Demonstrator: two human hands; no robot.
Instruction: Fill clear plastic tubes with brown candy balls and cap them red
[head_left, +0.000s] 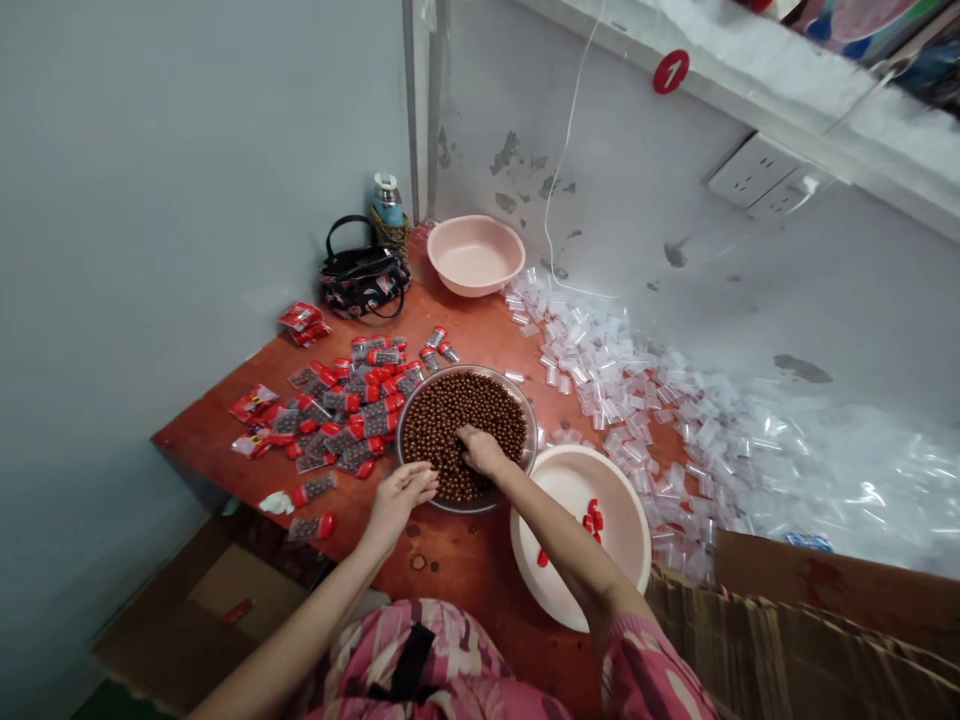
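Observation:
A metal bowl full of small brown balls sits on the red-brown table. My right hand reaches into the balls with its fingers curled down among them. My left hand rests at the bowl's near left rim, fingers bent together; what it holds, if anything, is hidden. Left of the bowl lies a pile of filled clear tubes with red caps. A pink basin under my right forearm holds a few red caps.
A heap of empty clear tubes spreads along the wall on the right. An empty pink basin, a black bag and a bottle stand at the back corner. Cardboard lies at the right front, a box on the floor left.

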